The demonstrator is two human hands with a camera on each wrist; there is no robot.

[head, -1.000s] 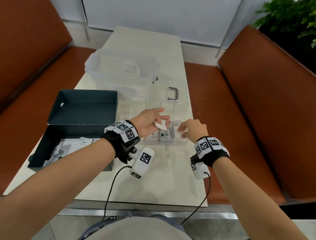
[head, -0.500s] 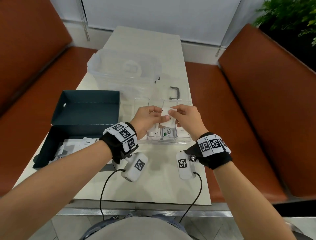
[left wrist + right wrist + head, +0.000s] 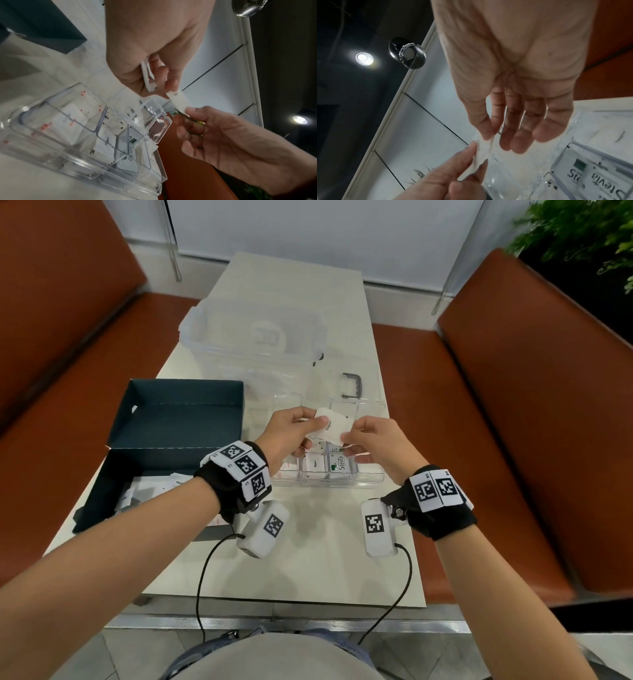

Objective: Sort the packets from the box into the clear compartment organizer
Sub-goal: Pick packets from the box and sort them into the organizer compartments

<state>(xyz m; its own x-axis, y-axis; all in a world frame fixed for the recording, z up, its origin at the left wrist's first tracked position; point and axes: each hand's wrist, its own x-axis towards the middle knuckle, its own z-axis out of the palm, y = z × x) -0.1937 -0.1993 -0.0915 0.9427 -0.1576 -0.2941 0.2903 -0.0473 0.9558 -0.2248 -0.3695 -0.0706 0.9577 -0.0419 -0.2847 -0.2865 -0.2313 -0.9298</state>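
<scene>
Both hands hold a white sugar packet (image 3: 331, 425) above the clear compartment organizer (image 3: 371, 474). My left hand (image 3: 291, 430) pinches its left end, and in the left wrist view a second white packet (image 3: 148, 79) sits tucked in that palm. My right hand (image 3: 371, 440) pinches the packet's right edge between thumb and forefinger (image 3: 485, 133). The organizer's near compartments hold white packets and a green-marked Stevia packet (image 3: 340, 465). The dark box (image 3: 178, 419) stands open at the left, with more white packets (image 3: 150, 491) in its near half.
A clear plastic storage bin (image 3: 253, 340) stands behind the organizer, with a grey handle (image 3: 352, 385) beside it. The pale table (image 3: 308, 559) is narrow, between brown bench seats (image 3: 513, 440). Wrist camera cables hang over the near table edge.
My left hand lifted its packet up off the organizer and my right hand rose to meet it. Now both pinch the same packet, pulled a little further apart than half a second ago.
</scene>
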